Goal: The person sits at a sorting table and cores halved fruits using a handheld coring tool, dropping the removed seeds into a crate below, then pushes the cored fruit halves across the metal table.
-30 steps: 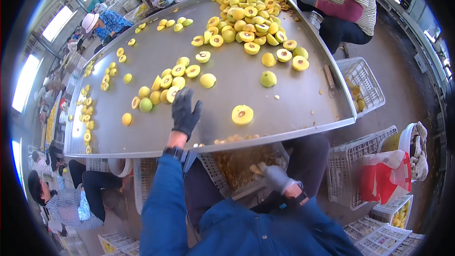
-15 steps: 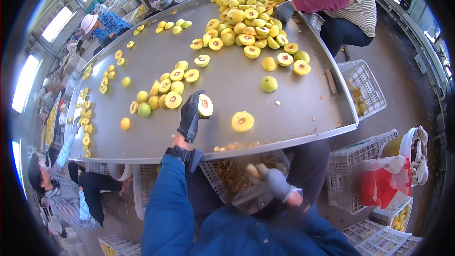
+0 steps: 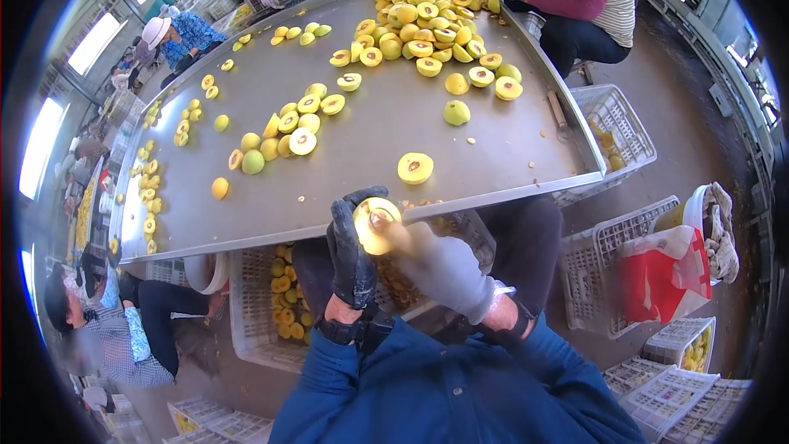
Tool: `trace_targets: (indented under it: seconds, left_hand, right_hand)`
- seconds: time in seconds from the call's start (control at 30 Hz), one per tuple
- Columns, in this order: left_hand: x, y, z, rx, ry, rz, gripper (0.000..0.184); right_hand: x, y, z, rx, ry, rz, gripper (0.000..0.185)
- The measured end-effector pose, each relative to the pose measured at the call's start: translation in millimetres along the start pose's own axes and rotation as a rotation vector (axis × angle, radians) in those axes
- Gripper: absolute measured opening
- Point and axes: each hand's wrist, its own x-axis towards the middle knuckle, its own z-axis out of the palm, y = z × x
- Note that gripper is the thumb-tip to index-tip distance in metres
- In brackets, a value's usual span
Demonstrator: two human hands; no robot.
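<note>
My left hand (image 3: pixel 353 255), in a black glove, is closed on a halved yellow fruit (image 3: pixel 377 225) in front of the table's near edge. The fruit's cut face is turned up. My right hand (image 3: pixel 448 267), in a grey glove, is closed around a wooden-handled tool (image 3: pixel 400 238) whose end meets the middle of the cut face; its tip is hidden. Beyond my hands, one fruit half (image 3: pixel 415 168) lies on the metal table (image 3: pixel 345 164). A cluster of halves (image 3: pixel 288 122) lies to the left, and a large pile (image 3: pixel 423 20) at the back.
A crate of fruit halves (image 3: pixel 283 296) stands under the table's near edge. Another crate (image 3: pixel 612 136) is right of the table, with a red and white bag (image 3: pixel 664 275) nearer. Other people sit at the table's left and far sides. A handled tool (image 3: pixel 558 113) lies near its right edge.
My left hand has brought a fruit half from above the table back to my lap. My right hand has risen to meet it with the tool. The view has shifted, showing the lower-left crate more fully.
</note>
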Motion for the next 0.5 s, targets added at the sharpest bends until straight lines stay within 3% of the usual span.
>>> trace_targets:
  seconds: [0.17,0.37,0.47,0.5]
  left_hand:
    - [-11,4,11,0.155,0.000,0.173,0.062]
    - [-22,12,9,0.295,-0.067,0.202,0.056]
    - [-26,14,12,0.386,-0.092,0.260,0.052]
    - [-25,13,10,0.446,-0.136,0.308,0.052]
  right_hand:
    - [-13,-4,1,-0.081,0.010,0.016,0.027]
    - [-20,-6,-16,-0.126,-0.035,-0.103,0.027]
    - [-28,3,-8,0.012,-0.164,0.030,0.029]
    - [-27,0,-21,0.200,-0.265,0.095,0.027]
